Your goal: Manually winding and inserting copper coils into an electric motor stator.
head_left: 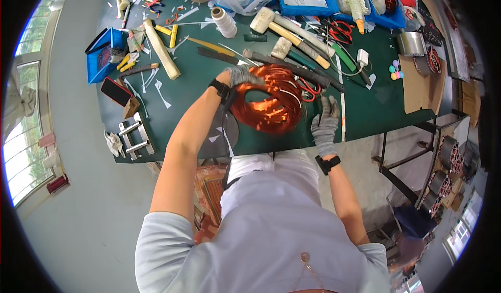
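A thick coil of copper wire [269,116] lies at the front of the green table, shiny orange-red, its many strands looped into a ring. My left hand [241,76], in a grey glove, grips the coil's upper left side; part of its fingers is hidden among the strands. To the right of the coil, my right hand [326,126], also gloved in grey, is held with its fingers stretched out and nothing in them. A pair of red-handled scissors [311,90] lies between that hand and the coil, partly covered by the wire.
Behind the coil lie several mallets [262,20] and dark rods [318,76]. A white thread cone [224,23] stands farther back. Blue bins [308,6] line the far edge. At left are a wooden stick [160,50], a phone [116,91] and a metal fixture [136,137].
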A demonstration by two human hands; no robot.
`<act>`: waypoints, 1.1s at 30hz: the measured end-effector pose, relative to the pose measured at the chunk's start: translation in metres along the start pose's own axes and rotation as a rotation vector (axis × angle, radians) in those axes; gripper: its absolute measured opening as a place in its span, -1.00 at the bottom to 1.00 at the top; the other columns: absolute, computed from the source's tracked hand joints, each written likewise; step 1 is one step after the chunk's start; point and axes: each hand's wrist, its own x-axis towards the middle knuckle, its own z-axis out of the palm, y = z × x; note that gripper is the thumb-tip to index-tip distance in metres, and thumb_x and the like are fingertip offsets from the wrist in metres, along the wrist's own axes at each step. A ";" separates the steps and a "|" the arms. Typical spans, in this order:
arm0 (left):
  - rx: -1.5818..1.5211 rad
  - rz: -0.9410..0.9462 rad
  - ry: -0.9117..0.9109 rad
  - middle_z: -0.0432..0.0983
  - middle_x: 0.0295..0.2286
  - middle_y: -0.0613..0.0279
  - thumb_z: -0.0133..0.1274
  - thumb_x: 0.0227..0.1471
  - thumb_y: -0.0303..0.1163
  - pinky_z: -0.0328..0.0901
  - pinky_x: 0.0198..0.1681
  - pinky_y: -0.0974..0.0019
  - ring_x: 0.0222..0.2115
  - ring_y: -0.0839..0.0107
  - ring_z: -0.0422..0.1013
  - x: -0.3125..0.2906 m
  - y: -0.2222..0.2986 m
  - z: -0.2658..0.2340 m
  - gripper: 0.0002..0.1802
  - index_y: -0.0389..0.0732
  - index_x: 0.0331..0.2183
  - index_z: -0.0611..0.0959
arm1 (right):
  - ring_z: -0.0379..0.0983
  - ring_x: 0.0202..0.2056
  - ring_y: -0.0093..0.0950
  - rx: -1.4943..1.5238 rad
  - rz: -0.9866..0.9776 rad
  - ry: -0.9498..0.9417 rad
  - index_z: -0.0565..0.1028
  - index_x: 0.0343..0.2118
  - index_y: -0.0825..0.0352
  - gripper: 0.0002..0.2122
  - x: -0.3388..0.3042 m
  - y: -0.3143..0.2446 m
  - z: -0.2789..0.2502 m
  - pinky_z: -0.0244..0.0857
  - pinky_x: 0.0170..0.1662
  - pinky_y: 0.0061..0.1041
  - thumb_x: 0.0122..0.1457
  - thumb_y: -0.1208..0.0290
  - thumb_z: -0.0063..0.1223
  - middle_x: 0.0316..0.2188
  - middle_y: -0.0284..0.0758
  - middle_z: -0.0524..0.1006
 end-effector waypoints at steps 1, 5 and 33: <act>-0.019 0.056 0.070 0.38 -0.24 0.24 0.19 -0.29 -0.46 0.23 -0.19 0.38 -0.25 0.48 0.30 0.004 0.004 -0.004 -0.39 -0.24 -0.11 0.36 | 0.17 -0.04 -0.25 -0.041 -0.075 0.018 0.29 -0.07 0.23 -0.57 -0.012 -0.006 -0.001 0.08 0.00 -0.30 -0.12 0.54 -0.11 -0.09 -0.19 0.25; -0.116 0.190 0.548 0.31 -0.20 0.17 0.13 -0.25 -0.45 0.09 -0.02 0.34 -0.12 0.35 0.22 -0.036 0.016 0.002 -0.42 -0.26 -0.11 0.33 | 0.03 0.05 -0.24 -0.021 -0.353 -0.252 0.20 0.01 0.15 -0.44 -0.035 -0.034 0.019 0.00 0.06 -0.28 -0.15 0.27 0.01 -0.01 -0.24 0.16; -0.220 -0.814 1.444 0.17 -0.10 -0.18 0.13 -0.30 -0.13 0.10 -0.02 0.19 -0.07 0.01 0.15 -0.220 -0.134 0.123 -0.24 -0.26 -0.05 0.26 | 0.21 -0.11 -0.26 0.024 -0.417 -0.724 0.38 -0.17 0.24 -0.63 0.015 -0.171 0.125 0.15 -0.10 -0.30 -0.10 0.25 -0.02 -0.08 -0.26 0.28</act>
